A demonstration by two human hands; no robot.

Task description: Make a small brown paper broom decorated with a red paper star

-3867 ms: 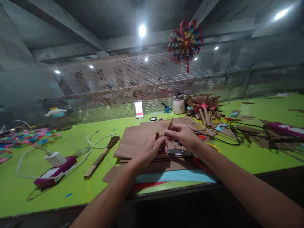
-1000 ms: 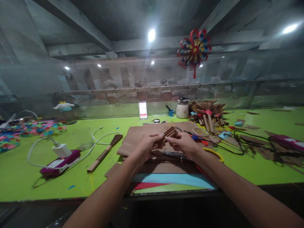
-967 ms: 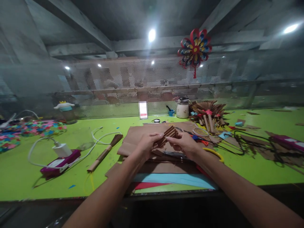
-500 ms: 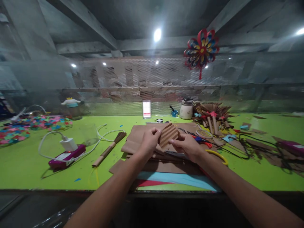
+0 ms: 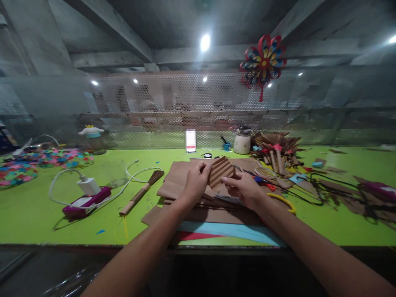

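Observation:
A small piece of striped brown paper [image 5: 220, 173], folded, is held up between my two hands. My left hand [image 5: 198, 177] pinches its left edge between thumb and fingers. At its right edge, my right hand [image 5: 243, 186] grips it with the thumb in front and the fingers partly hidden. Beneath both hands lies a stack of brown paper sheets [image 5: 176, 177]. Strips of light blue paper [image 5: 229, 229] and red paper [image 5: 193, 236] stick out at the stack's near side. Scissors with blue and red handles [image 5: 267, 184] lie just beyond my right hand.
Left of the stack lie a rolled, fringed paper bundle [image 5: 140, 194] and a purple power strip [image 5: 88, 204] with a white charger. Yellow scissor-like handles [image 5: 286, 202] rest by my right forearm. Behind stand a phone [image 5: 190, 141], a white jar [image 5: 242, 141] and several finished paper bundles [image 5: 278, 152].
The striped paper has turned slightly and its top edge sits a little higher. My right fingers have shifted a bit on its right side. The view has tilted very slightly.

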